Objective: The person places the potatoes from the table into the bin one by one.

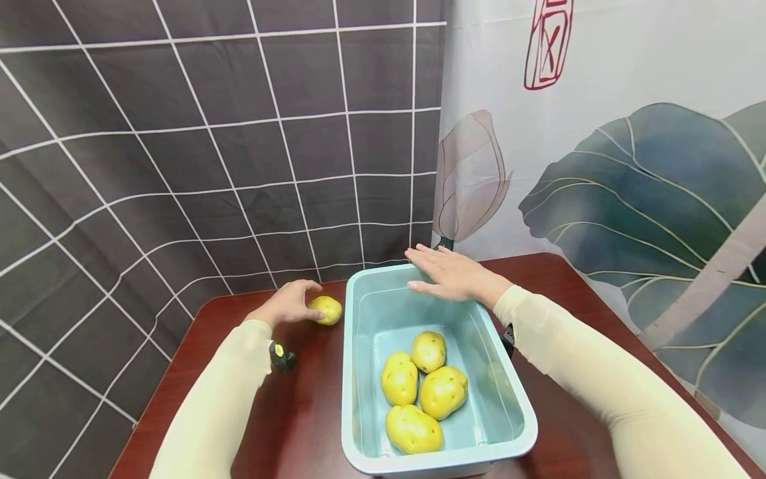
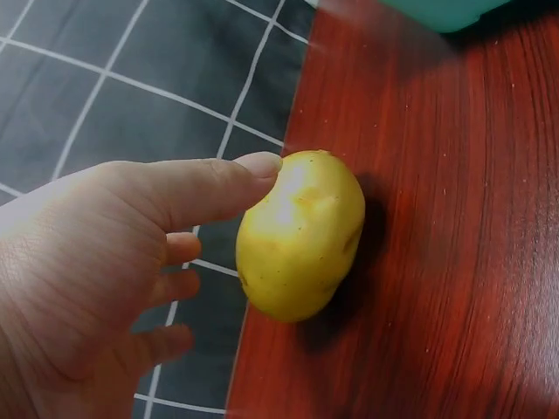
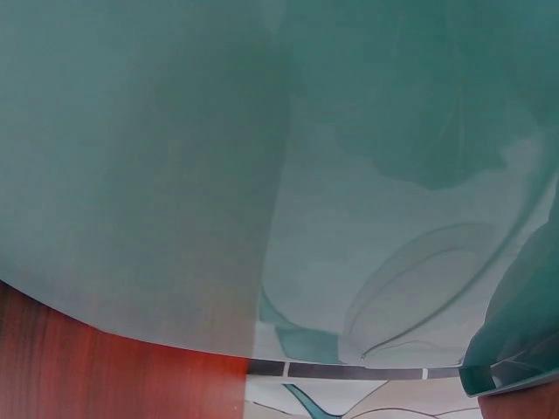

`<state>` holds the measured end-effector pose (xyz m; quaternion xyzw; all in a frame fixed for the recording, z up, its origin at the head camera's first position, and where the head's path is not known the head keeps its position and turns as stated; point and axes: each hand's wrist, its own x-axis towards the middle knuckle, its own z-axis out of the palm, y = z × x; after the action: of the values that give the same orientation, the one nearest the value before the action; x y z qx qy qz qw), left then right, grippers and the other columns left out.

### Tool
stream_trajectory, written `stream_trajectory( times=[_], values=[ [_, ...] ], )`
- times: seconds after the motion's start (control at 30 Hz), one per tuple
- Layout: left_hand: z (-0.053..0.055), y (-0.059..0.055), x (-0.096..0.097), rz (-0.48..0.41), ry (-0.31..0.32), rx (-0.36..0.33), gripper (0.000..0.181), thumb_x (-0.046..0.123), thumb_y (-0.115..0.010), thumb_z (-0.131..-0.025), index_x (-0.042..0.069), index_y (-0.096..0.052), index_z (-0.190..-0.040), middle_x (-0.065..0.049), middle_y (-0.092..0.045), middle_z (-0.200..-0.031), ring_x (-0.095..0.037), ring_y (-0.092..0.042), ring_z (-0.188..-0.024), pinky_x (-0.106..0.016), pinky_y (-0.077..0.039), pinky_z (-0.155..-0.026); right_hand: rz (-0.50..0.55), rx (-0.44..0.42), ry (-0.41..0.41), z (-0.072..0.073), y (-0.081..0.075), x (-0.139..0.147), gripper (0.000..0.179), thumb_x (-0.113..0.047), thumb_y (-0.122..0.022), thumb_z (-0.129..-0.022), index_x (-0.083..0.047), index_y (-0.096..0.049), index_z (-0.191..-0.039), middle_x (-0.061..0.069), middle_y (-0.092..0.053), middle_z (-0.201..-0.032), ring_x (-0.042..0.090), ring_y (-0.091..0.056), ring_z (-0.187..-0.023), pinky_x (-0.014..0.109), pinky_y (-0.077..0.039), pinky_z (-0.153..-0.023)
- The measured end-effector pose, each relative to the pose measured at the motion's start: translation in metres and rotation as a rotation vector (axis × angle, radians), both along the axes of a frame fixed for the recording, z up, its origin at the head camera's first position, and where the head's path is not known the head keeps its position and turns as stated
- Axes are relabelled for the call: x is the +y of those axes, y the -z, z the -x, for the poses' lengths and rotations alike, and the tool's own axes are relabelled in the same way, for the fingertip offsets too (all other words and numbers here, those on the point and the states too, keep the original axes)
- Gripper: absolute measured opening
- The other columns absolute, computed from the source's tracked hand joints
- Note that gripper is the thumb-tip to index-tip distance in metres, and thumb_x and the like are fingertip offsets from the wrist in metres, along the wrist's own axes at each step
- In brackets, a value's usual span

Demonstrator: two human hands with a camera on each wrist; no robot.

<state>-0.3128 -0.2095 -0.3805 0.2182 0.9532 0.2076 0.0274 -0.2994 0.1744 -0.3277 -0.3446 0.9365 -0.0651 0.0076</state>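
Observation:
At the far left of the table, my left hand is beside a yellow potato. In the left wrist view the thumb touches that potato's side, while several fingertips stay apart from it; the index finger is hidden. My right hand lies with straight fingers over the far rim of a light blue plastic tub. Inside the tub, towards its near end, several more potatoes sit close together. The tub's wall fills most of the right wrist view, and the right hand is not seen there.
The tub stands on a reddish-brown wooden table. Behind the table hang a dark grid-patterned cloth and a white curtain with leaf and flower prints. A small dark device is at the left wrist.

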Motion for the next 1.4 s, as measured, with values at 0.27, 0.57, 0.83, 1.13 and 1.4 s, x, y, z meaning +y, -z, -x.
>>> stream_trajectory(
  times=[0.27, 0.57, 0.83, 1.13, 1.4],
  values=[
    [0.001, 0.014, 0.004, -0.005, -0.037, -0.024, 0.071, 0.030, -0.083, -0.071, 0.001, -0.057, -0.130, -0.017, -0.059, -0.126, -0.032, -0.052, -0.119, -0.047, -0.039, -0.102, 0.015, 0.006, -0.008, -0.001, 0.004, -0.002, 0.082, -0.071, -0.027, -0.092, -0.021, -0.015, -0.155, -0.005, -0.017, -0.159, 0.012, -0.007, -0.146, 0.045, -0.010, -0.116],
    [-0.004, 0.034, 0.007, 0.017, -0.051, -0.024, 0.071, 0.031, -0.078, -0.076, 0.002, -0.053, -0.136, -0.016, -0.055, -0.134, -0.031, -0.052, -0.118, -0.046, -0.041, -0.100, 0.026, 0.019, -0.029, -0.005, 0.004, -0.005, 0.081, -0.070, -0.029, -0.093, -0.018, -0.017, -0.155, -0.003, -0.019, -0.158, 0.015, -0.010, -0.146, 0.046, -0.011, -0.116],
    [-0.006, 0.040, 0.011, -0.007, -0.090, -0.028, 0.066, 0.027, -0.079, -0.077, 0.005, -0.055, -0.134, -0.011, -0.063, -0.119, -0.024, -0.056, -0.098, -0.042, -0.046, -0.088, 0.018, 0.011, -0.027, -0.005, 0.001, -0.006, 0.082, -0.070, -0.027, -0.093, -0.017, -0.018, -0.155, -0.002, -0.019, -0.159, 0.014, -0.009, -0.146, 0.045, -0.012, -0.116],
    [-0.008, 0.042, 0.012, -0.057, -0.128, -0.033, 0.064, 0.024, -0.079, -0.078, 0.006, -0.054, -0.134, -0.012, -0.062, -0.119, -0.026, -0.055, -0.097, -0.044, -0.046, -0.088, 0.012, 0.003, -0.015, -0.005, -0.002, -0.003, 0.080, -0.069, -0.028, -0.094, -0.019, -0.016, -0.155, -0.002, -0.018, -0.159, 0.015, -0.008, -0.146, 0.045, -0.010, -0.116],
    [-0.011, 0.049, 0.004, -0.083, -0.165, -0.048, 0.067, 0.030, -0.080, -0.078, 0.008, -0.054, -0.135, -0.011, -0.061, -0.121, -0.026, -0.055, -0.100, -0.044, -0.046, -0.090, 0.003, -0.009, -0.004, -0.002, -0.003, -0.001, 0.081, -0.071, -0.025, -0.093, -0.020, -0.015, -0.155, -0.004, -0.016, -0.159, 0.012, -0.006, -0.146, 0.043, -0.008, -0.117]
  ],
)
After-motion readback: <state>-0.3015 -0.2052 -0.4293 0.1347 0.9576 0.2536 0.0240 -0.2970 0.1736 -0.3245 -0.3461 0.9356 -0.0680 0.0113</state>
